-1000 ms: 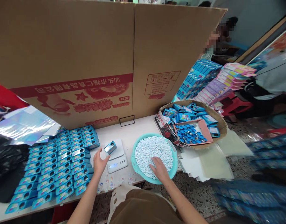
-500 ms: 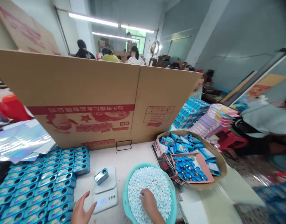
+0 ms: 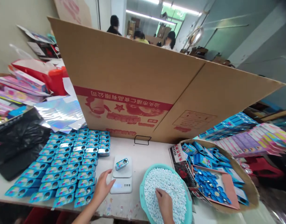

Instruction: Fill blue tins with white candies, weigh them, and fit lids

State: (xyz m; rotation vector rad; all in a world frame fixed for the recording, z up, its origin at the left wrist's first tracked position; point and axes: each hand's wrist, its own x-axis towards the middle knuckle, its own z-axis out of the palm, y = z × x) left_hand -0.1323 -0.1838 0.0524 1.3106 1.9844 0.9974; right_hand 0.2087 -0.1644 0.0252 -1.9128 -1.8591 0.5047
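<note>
A small blue tin (image 3: 122,164) with a round hole in its top lies on the platform of a white digital scale (image 3: 129,189). My left hand (image 3: 103,185) is just left of the scale, its thumb and fingers apart, holding nothing. To the right of the scale stands a turquoise basin (image 3: 142,199) full of small white and pale blue pieces (image 3: 163,179). My right hand (image 3: 165,202) is over these pieces, thumb and fingers pinched together at their surface. Whatever lies between those fingertips is hidden.
Rows of blue tins (image 3: 73,168) stand on the left. A large cardboard sheet (image 3: 129,71) rises behind. At right, a cut-down carton (image 3: 255,199) holds blue tins and a pink tray (image 3: 233,189) of blue caps (image 3: 210,183). Black plastic (image 3: 24,140) lies far left; people sit beyond.
The camera has swung left and down, so everything sits further right in view. My left hand remains open beside the scale. My right hand stays in the basin, fingers still pinched.
</note>
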